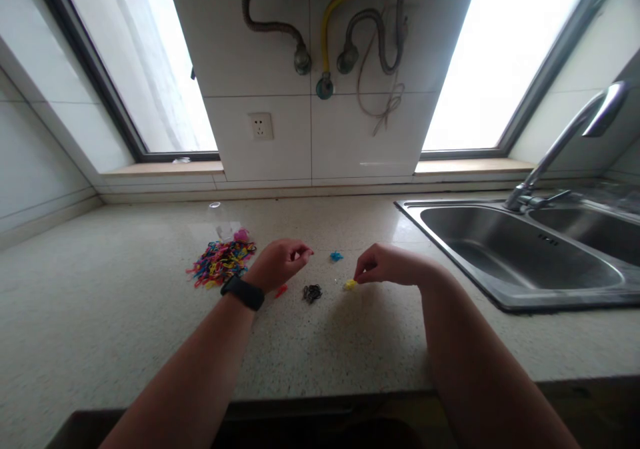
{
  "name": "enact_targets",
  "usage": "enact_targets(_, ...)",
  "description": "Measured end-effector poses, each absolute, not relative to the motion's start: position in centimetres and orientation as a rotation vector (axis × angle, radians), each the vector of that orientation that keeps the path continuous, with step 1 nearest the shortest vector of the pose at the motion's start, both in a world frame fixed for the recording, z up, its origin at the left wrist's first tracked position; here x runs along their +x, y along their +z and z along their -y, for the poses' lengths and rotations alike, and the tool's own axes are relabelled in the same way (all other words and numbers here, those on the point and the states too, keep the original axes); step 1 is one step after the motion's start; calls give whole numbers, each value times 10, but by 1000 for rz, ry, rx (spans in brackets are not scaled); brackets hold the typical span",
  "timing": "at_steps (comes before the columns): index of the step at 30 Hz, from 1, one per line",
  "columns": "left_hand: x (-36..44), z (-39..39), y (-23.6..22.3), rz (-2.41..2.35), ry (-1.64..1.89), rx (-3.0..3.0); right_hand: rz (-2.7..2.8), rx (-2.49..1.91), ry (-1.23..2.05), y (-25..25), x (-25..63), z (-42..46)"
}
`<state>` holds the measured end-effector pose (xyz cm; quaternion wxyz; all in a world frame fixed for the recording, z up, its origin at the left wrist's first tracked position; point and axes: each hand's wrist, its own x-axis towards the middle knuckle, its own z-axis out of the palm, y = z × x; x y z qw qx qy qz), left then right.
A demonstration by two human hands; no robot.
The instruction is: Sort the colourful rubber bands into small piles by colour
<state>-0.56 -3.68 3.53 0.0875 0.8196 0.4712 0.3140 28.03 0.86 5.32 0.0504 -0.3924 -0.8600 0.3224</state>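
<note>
My left hand (283, 262), a dark watch on its wrist, is raised over the counter with thumb and fingertips pinched together. Whatever lies between those fingertips is too small to make out. My right hand (380, 264) pinches at a small pile of yellow rubber bands (349, 284), its fingertips touching them. Between the hands lie a small blue pile (336, 256) and a black pile of bands (313, 294). A little red bunch (281, 291) shows just below my left hand. Left of that hand spreads a large heap of mixed coloured rubber bands (220, 262).
Behind the heap are a clear plastic container (218, 219) and a pink item (241, 235). A steel sink (510, 296) with a faucet (555, 146) is set into the counter (150, 342) at the right. Hoses and a socket (261, 126) are on the tiled wall.
</note>
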Motion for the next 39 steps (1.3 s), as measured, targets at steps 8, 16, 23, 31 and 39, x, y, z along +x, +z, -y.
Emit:
enact_targets(8, -6, 37, 35, -1407, 942, 2421, 2651, -1174, 1000, 43, 279, -15)
enact_targets(16, -7, 37, 35, -1407, 953, 2385, 2631, -1128, 1075, 44, 279, -13)
enact_targets(23, -7, 37, 35, -1396, 966, 2388, 2621, -1089, 1053, 47, 279, -11)
enact_targets(31, -8, 37, 37, -1399, 951, 2400, 2554, -1062, 1078, 50, 278, -12)
enact_targets(39, -12, 37, 41, -1464, 997, 2394, 2378, -1184, 598, 36, 271, -25)
